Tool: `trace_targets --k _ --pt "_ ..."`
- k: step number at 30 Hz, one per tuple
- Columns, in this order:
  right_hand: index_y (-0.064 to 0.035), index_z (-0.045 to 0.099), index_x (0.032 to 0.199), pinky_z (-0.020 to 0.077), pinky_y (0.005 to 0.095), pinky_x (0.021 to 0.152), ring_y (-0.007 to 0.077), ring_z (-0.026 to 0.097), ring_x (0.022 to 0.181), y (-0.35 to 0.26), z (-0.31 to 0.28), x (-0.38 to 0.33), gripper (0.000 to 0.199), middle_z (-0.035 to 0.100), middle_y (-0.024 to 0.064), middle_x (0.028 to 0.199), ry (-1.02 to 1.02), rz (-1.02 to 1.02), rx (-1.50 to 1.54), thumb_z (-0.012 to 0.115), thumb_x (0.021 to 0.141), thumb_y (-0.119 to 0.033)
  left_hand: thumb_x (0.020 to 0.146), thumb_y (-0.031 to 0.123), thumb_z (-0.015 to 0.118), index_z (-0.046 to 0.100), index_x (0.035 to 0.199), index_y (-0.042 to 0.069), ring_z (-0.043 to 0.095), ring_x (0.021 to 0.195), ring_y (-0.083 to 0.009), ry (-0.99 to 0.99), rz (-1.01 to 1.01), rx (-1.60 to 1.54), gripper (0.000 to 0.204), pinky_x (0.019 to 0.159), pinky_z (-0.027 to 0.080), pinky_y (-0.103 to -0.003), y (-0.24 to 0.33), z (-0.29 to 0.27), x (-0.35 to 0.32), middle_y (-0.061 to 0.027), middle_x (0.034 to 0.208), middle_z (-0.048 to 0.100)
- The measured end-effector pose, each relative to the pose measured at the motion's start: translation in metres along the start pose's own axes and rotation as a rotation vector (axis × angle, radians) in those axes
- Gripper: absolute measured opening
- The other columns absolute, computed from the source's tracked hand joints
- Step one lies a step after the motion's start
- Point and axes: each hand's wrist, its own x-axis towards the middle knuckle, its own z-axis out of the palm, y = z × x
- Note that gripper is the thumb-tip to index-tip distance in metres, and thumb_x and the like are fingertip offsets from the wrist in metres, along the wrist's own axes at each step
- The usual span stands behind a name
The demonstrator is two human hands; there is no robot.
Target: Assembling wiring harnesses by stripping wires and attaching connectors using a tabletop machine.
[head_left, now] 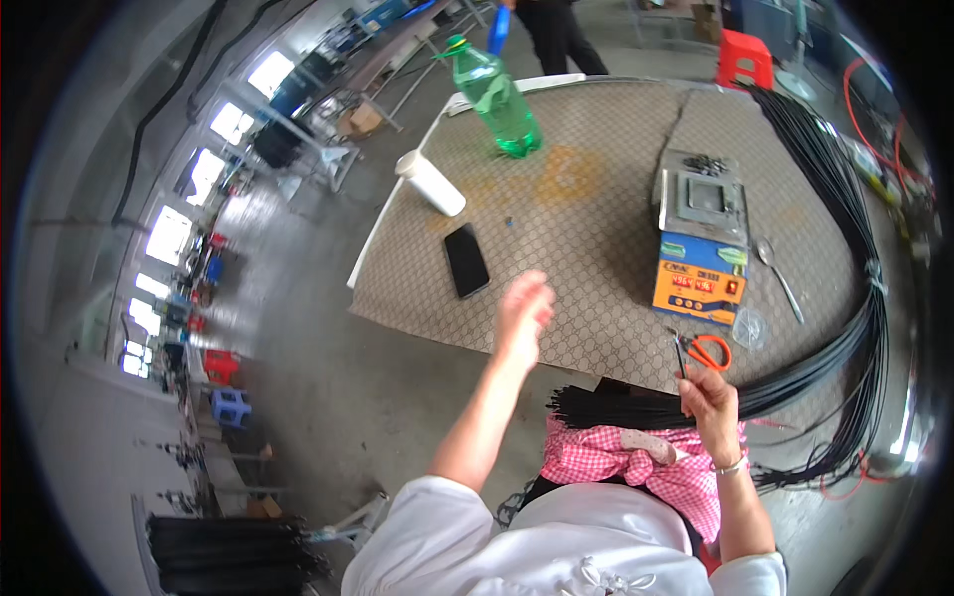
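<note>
Right hand clamped on a bundle of black cables at the table's near edge; left hand raised, holding nothing.

The table (596,219), covered in patterned beige matting, carries a long bundle of black cables (845,199) that sweeps down its right edge, curves round the near right corner and runs leftward along the near edge, cut ends pointing left over a pink checked cloth (596,452). The right hand (710,397) grips it there. The left hand (522,313), fingers loosely spread and blurred, hovers above the near edge beside a flat black phone (466,260). An orange-and-blue box machine (702,243) sits right of centre, orange-handled scissors (704,350) just before it; bare matting lies mid-table.
</note>
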Motion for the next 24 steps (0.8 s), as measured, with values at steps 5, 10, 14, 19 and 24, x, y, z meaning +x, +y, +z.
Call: trace_targets --k 5,10,14,19,24 --pt "0.0031 0.061 0.09 0.0432 0.022 0.051 0.0099 0.053 0.06 -0.01 -0.005 -0.018 0.013 0.053 0.0058 0.074 0.178 -0.171 -0.151 0.061 0.079 -0.003 0.085 0.015 0.057 0.056 0.107 0.003 0.047 0.062 -0.0059 -0.66 -0.373 0.107 0.024 0.057 0.039 -0.019 -0.049 0.092 -0.087 0.0012 0.076 0.054" --pt "-0.0002 0.054 0.1 0.0439 0.0286 0.066 0.0189 0.054 0.073 0.0 -0.04 -0.072 0.022 0.054 0.0093 0.084 0.453 -0.342 -0.532 0.061 0.08 -0.008 0.089 0.013 0.051 0.058 0.095 0.0 0.04 0.057 -0.0034 -0.614 -0.395 -0.025 0.016 0.051 0.032 -0.018 -0.078 0.134 -0.123 0.0032 0.064 0.046" --pt "-0.0015 0.054 0.089 0.0429 0.0298 0.058 0.0189 0.054 0.066 0.034 -0.132 -0.173 0.011 0.054 0.01 0.076 1.029 0.011 -0.443 0.057 0.08 -0.006 0.09 0.012 0.049 0.055 0.093 0.003 0.046 0.059 -0.0075 -0.615 -0.385 0.058 0.011 0.054 0.039 -0.02 -0.081 0.131 -0.133 -0.0004 0.068 0.051" --pt "-0.0018 0.056 0.091 0.0443 0.0388 0.07 0.0314 0.059 0.082 0.103 -0.217 -0.346 0.022 0.062 0.0169 0.089 1.185 0.849 -1.12 0.044 0.088 -0.02 0.09 0.015 0.05 0.055 0.092 0.004 0.047 0.058 -0.0079 -0.576 -0.465 -0.047 0.012 0.054 0.039 -0.02 -0.089 0.124 -0.134 -0.0014 0.066 0.051" --pt "-0.0051 0.062 0.082 0.0456 0.0395 0.066 0.032 0.06 0.075 0.176 -0.264 -0.43 0.017 0.062 0.0173 0.081 0.913 0.991 -1.263 0.047 0.081 -0.013 0.088 0.019 0.054 0.055 0.084 0.005 0.043 0.052 -0.0049 -0.566 -0.446 0.007 0.014 0.05 0.034 -0.019 -0.098 0.12 -0.13 0.0009 0.06 0.05"
